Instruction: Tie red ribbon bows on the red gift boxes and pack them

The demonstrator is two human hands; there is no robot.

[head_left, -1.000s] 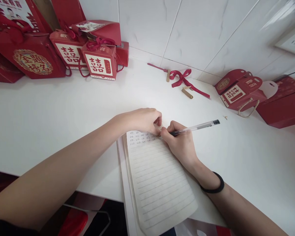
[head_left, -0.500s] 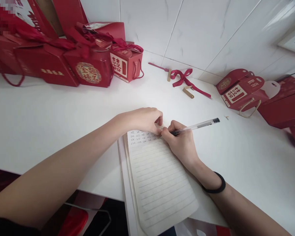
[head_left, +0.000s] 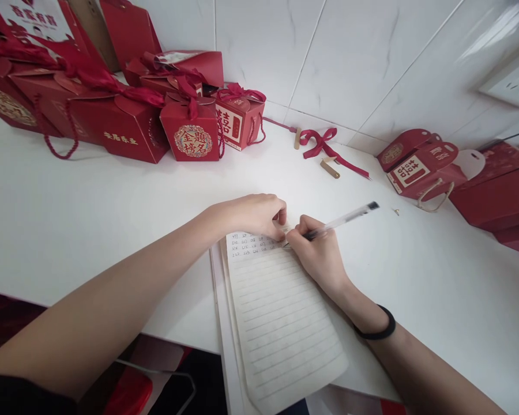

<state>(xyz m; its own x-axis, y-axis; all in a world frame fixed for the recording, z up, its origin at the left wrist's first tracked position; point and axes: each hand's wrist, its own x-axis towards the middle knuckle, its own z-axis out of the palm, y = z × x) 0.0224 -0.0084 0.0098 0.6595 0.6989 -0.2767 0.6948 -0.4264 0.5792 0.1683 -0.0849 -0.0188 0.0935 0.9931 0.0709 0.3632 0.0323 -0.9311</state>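
A lined notebook (head_left: pixel 285 323) lies open on the white table, its lower end jutting past the table's near edge. Rows of small handwritten figures fill the upper lines that show; the lower lines are blank. My left hand (head_left: pixel 262 214) is curled over the top of the page, pressing it down, and hides part of it. In my right hand (head_left: pixel 320 248) is a clear pen with a black cap end (head_left: pixel 346 219), gripped between thumb and fingers. Its tip meets the page at the right end of the written rows, close to my left thumb.
Red gift boxes (head_left: pixel 190 135) with ribbons and cord handles line the back left. A loose red ribbon (head_left: pixel 320 141) and a small brown tag (head_left: pixel 330 168) lie near the tiled wall. More red boxes (head_left: pixel 415 164) stand at the right, below a wall socket (head_left: pixel 512 78).
The head view has shifted slightly, so the left boxes appear farther right. The pen tip has moved a little right and down on the page. My left hand keeps nearly the same place.
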